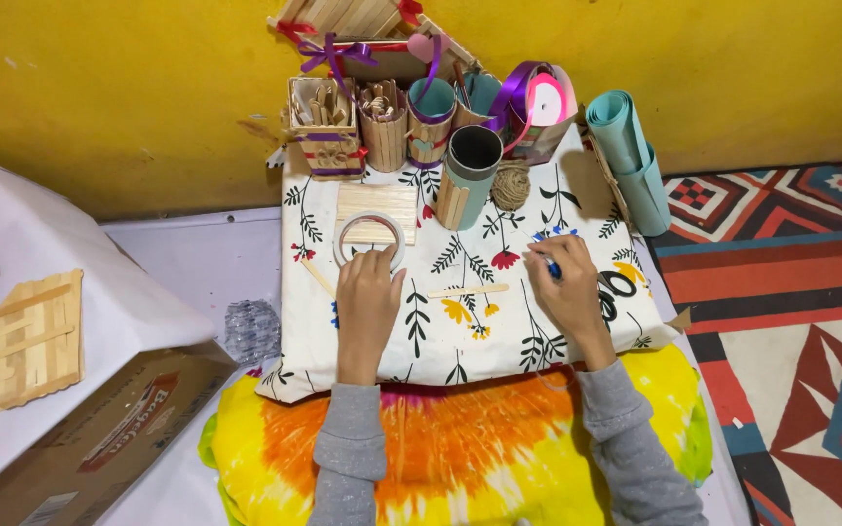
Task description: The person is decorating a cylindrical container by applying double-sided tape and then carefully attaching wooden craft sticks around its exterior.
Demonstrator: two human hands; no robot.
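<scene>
- Floral cloth (499, 331) at centre frame: matt woven fabric;
- flat stick (468, 290) on it: pale bare wood, matt;
- tape roll (369, 241): papery, matt;
- twine ball (511, 183) above: rough fibre;
- purple ribbon spool (536, 97), upper centre: glossy;
- box (99, 438), lower left: cardboard.

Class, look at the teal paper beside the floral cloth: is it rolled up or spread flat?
Rolled up. The teal paper forms a tube, with its spiral end showing at the top.

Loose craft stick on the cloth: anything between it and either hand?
Nothing visible. The craft stick lies flat on bare floral cloth between the left hand and right hand, which holds a blue pen.
</scene>
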